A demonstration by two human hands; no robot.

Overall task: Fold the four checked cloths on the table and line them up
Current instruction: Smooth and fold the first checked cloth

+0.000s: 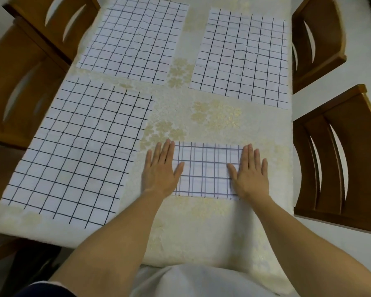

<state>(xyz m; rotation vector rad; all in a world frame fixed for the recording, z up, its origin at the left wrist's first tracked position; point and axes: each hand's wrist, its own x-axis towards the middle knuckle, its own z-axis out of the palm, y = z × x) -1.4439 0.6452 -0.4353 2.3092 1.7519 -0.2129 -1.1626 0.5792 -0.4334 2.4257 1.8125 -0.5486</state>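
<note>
Step in hand: first cloth of four, at the pressing-flat stage, as I judge it.
Folded cloth [206, 168]: a small layered rectangle at the near side of the worktop [201, 221], right of centre, directly in front of me. Its grid shows doubled through the layers.
Left hand [160, 168]: palm down on the folded cloth's left end, its outer edge over the bare worktop.
Right hand [252, 170]: palm down on the folded cloth's right end, covering that edge.
Fingers [167, 148]: straight and slightly spread on both hands, released, grasping nothing, only pressing.
Near-left cloth [77, 146]: spread in one layer, near my left hand, apart from the folded cloth.
Far-left cloth [135, 37]: spread flat, unfolded.
Far-right cloth [242, 58]: spread flat, unfolded, reaching the worktop's right edge.
Chairs [341, 157]: wooden, along both sides of the worktop.
Progress: one folded, three to go, no row begun.
Next move calls for: lifting both palms, reaching to one of the spread cloths, probably the near-left cloth. I would pinch two corners of one edge, carry them over to the opposite edge, and match the grid lines.
Risk: the folded cloth may spring open once my weight comes off it, so room for the row must be kept beside it.
</note>
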